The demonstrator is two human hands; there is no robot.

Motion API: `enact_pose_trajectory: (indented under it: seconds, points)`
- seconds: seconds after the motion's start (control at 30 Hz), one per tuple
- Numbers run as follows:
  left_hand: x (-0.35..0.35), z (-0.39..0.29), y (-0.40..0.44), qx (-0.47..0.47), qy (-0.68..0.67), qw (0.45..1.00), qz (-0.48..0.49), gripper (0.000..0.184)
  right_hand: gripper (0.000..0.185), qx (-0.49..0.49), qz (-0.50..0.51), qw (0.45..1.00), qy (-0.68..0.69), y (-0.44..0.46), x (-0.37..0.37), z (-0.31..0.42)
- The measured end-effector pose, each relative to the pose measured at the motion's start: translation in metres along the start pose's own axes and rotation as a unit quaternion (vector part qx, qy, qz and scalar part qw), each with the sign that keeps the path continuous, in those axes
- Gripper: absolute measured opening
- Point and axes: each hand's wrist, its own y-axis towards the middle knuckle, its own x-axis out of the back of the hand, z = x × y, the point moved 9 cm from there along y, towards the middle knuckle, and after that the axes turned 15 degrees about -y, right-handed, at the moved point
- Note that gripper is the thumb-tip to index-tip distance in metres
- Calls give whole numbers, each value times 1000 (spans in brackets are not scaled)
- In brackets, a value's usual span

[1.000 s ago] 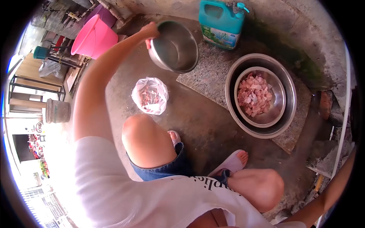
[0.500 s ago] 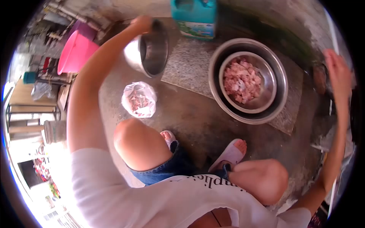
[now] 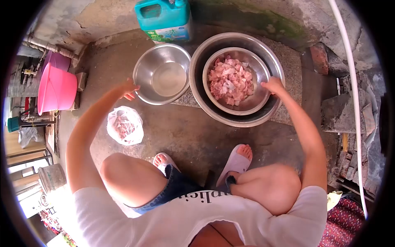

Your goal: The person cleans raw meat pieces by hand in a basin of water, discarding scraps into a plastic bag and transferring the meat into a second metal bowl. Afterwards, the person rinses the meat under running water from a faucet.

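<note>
An empty steel basin (image 3: 164,80) sits upright on the ground at left centre. Beside its left rim is my left hand (image 3: 126,89), fingers apart, the thumb at or very near the metal. A smaller steel bowl (image 3: 260,74) of chopped raw meat (image 3: 231,81) stands inside a large steel basin (image 3: 205,109). My right hand (image 3: 273,85) pinches the smaller bowl's right rim; the fingertips inside show only partly. An open plastic bag (image 3: 125,125) with some meat in it lies below my left hand.
A teal jug (image 3: 164,20) stands at the wall behind the basins. Pink buckets (image 3: 59,88) are at far left. A white pipe (image 3: 349,61) runs down the right side near bricks and rubble. My sandalled feet (image 3: 238,162) are in front of the basins.
The empty basin, tilted in my left hand before, now rests upright beside the large basin. My right hand came in from the far right to the meat bowl's rim. The view shifted.
</note>
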Motion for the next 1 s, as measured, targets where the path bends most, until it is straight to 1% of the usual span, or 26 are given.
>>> enact_pose_trajectory:
  seconds: [0.03, 0.07, 0.1, 0.13, 0.2, 0.23, 0.27, 0.33, 0.37, 0.47, 0.5, 0.53, 0.57, 0.6, 0.67, 0.7, 0.73, 0.77, 0.8, 0.83, 0.87, 0.9, 0.93, 0.97, 1.0]
  points:
    - [15, -17, -7, -79, 54, 987, -131, 49, 37, -7, -8, 1000, 9, 9, -7, -6]
    - [11, -50, -18, -201, 108, 960, -159, 48, 35, -13, -17, 1000, 17, 17, -11, -13]
    - [7, -90, -40, -320, 161, 915, -183, 48, 33, -20, -26, 999, 26, 24, -10, -18]
    - [-4, -127, -69, -432, 212, 853, -203, 47, 30, -17, -22, 994, 103, 24, -11, -21]
    - [-48, -184, -110, -449, 78, 886, -91, 42, 26, -13, -14, 967, 256, 11, -7, -23]
    - [-73, -208, -125, -466, 41, 883, -40, 40, 23, -15, 23, 925, 379, 2, -13, -18]
    - [-95, -227, -136, -482, 5, 876, 12, 39, 22, -17, 20, 920, 391, -8, -9, -15]
    - [-125, -250, -134, -466, -8, 880, 89, 44, 21, -22, 13, 908, 417, -31, 5, -7]
    - [-137, -248, -122, -369, -55, 917, 137, 56, 18, -26, -7, 907, 420, -50, 17, -2]
    - [-162, -223, -74, -274, 6, 961, 28, 73, 16, -78, -60, 859, 502, -76, -1, -36]
    - [-180, -211, -76, -194, -58, 974, 98, 81, 15, -80, -71, 845, 523, -85, 0, -44]
    - [-201, -195, -86, -109, -120, 972, 169, 89, 14, -82, -82, 831, 544, -95, 1, -51]
    - [-227, -188, -99, -47, -201, 932, 297, 78, 16, -79, -84, 815, 568, -106, 8, -50]
    - [-249, -185, -115, 15, -275, 867, 415, 67, 17, -61, -94, 811, 574, -111, 16, -47]
    - [-253, -196, -113, -74, -387, 844, 364, 38, 20, -21, -115, 803, 584, -118, 35, -40]
    - [-254, -207, -131, -85, -428, 811, 390, 19, 27, -34, -82, 868, 488, -128, 58, -28]
    - [-252, -195, -108, -110, -454, 811, 353, 16, 25, -5, -140, 949, 283, -144, 98, -16]
    - [-261, -192, -93, -102, -506, 781, 352, 9, 24, 16, -208, 976, 60, -162, 139, 0]
    - [-264, -192, -79, -151, -501, 774, 356, 7, 23, 17, -277, 946, -169, -183, 185, 21]
    - [-266, -190, -75, -144, -510, 787, 316, 12, 20, 54, -437, 894, -85, -228, 252, 46]
    - [-260, -195, -93, -158, -546, 776, 273, 21, 18, 106, -580, 807, -7, -280, 308, 70]
    - [-264, -205, -107, -157, -551, 761, 305, 36, 17, 157, -719, 677, 3, -332, 358, 89]
    - [-267, -207, -112, -157, -560, 756, 300, 50, 18, 205, -778, 593, 41, -363, 400, 100]
    - [-268, -214, -117, -168, -576, 734, 318, 53, 21, 243, -804, 533, 100, -385, 444, 110]
    - [-271, -211, -119, -158, -590, 719, 331, 55, 28, 258, -826, 492, 96, -399, 481, 127]
